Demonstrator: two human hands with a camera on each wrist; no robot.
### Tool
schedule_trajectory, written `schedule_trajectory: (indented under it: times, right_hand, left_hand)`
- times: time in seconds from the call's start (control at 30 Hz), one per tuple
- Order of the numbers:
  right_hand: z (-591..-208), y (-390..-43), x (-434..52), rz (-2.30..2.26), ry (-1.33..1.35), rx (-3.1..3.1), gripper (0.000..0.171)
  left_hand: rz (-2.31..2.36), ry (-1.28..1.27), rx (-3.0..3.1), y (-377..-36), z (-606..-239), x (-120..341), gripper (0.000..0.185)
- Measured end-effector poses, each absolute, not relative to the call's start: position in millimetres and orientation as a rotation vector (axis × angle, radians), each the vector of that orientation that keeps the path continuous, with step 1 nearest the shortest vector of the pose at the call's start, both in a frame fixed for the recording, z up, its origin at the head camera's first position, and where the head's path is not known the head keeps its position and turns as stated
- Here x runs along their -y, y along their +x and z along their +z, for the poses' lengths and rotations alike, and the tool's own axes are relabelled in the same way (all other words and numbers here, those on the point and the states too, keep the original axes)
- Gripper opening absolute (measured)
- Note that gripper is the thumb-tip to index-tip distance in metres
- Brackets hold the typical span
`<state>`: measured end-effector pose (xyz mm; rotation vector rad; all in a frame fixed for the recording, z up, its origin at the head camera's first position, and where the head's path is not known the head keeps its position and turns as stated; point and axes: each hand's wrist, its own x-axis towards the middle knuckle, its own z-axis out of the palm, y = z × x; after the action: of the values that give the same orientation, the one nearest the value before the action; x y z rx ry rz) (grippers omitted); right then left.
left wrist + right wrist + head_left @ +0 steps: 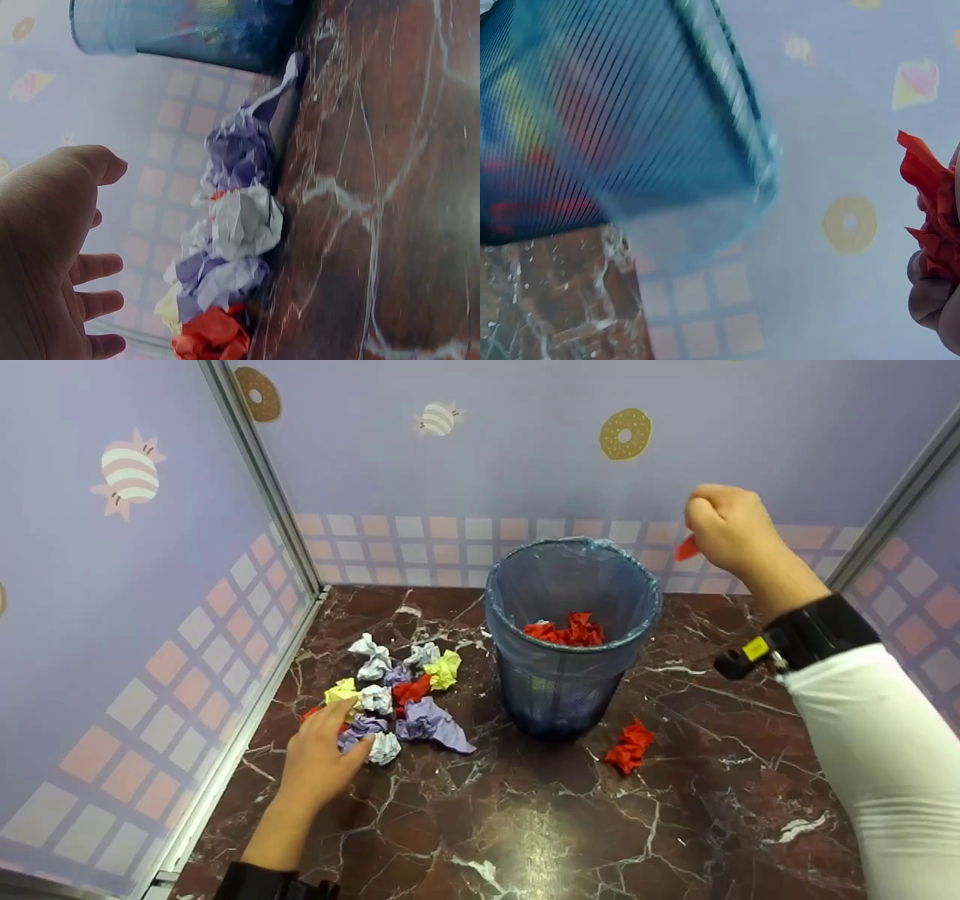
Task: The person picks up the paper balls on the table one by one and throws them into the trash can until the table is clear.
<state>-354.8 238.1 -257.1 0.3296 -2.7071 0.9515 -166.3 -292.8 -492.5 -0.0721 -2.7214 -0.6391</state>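
Note:
My right hand [727, 526] is raised beyond the right rim of the mesh trash bin [559, 690] and grips a crumpled red paper ball [936, 214], part of which pokes out below the fist. Over the near left of a pile of crumpled paper, my left hand [322, 757] has its fingers spread and holds nothing. Closest to it are a white paper ball [385, 748] and a purple one [363, 729]. In the left wrist view the fingers [101, 304] are apart from the pile. Red paper balls [574, 628] lie inside the bin.
A loose red paper ball [630, 746] lies on the marbled tabletop [540, 817], right of the bin's base. The pile also has yellow balls [442, 669] and a larger purple crumple [431, 724]. Patterned panels [525, 442] enclose the table at the back and sides.

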Motion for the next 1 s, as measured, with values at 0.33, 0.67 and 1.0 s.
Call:
schedule_trajectory:
  times: [0.33,0.67,1.0]
  right_hand:
    - [-246,-358,-160,0.852,0.609,2.740,0.025]
    - [-265,-360,-130,0.637,0.919,2.834,0.024]
    - [-275,-356,-131,0.636,1.010,2.913,0.020]
  left_hand:
    - [-0.644,0.032,2.731,-164,-501,310,0.067]
    - [-0.638,0.041,2.763,-161,-499,313,0.069]
    - [-0.637,0.059,2.767,-160,-499,312,0.068]
